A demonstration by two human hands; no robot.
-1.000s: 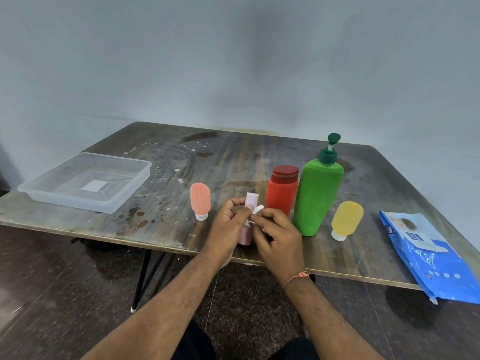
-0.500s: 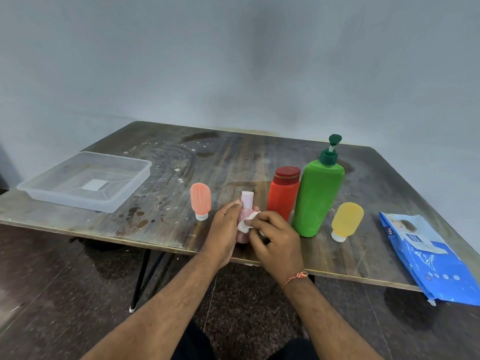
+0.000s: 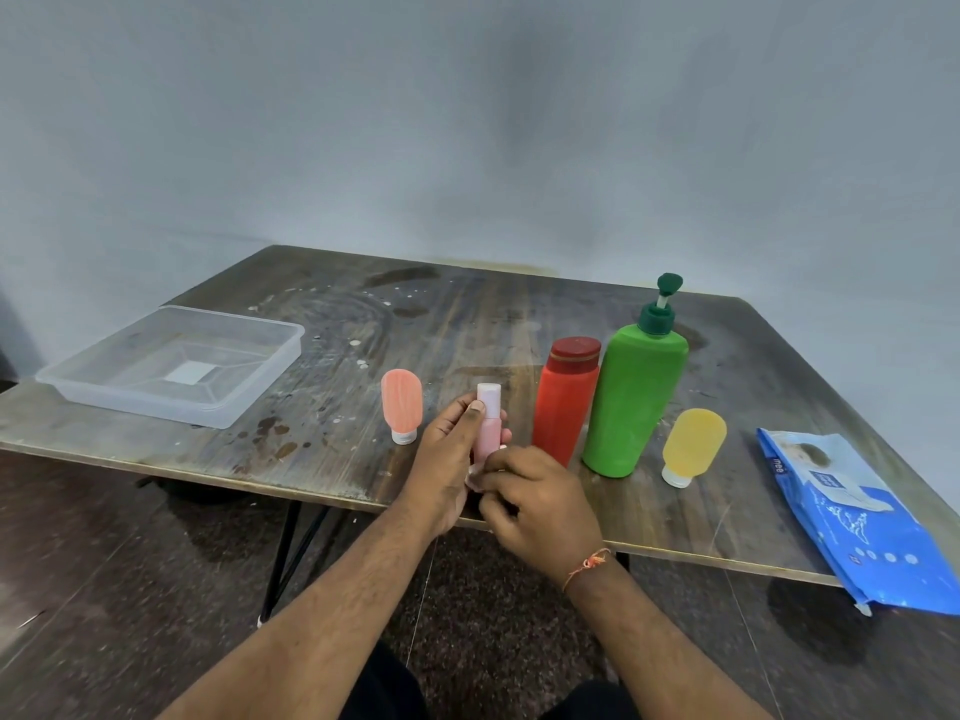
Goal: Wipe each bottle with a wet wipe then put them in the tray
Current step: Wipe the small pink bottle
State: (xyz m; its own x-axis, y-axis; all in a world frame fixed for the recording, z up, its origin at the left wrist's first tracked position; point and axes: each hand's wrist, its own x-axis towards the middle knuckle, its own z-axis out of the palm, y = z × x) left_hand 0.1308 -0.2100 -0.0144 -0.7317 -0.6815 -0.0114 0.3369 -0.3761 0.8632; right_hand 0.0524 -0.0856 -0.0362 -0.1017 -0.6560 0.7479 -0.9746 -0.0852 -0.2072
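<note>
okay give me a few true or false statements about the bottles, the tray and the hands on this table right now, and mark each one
1. The left hand grips the pink bottle. True.
2. The clear tray already holds a bottle. False: no bottle is in it.
3. The right hand presses a white wipe at the pink bottle's base. True.
4. The green pump bottle lies on its side. False: it stands upright.
5. The blue wipes pack sits beside the tray. False: it lies at the opposite, right end of the table.

Tray (image 3: 228,414) far left on table (image 3: 467,324), bottles (image 3: 563,402) centre, wipes pack (image 3: 852,522) right
</note>
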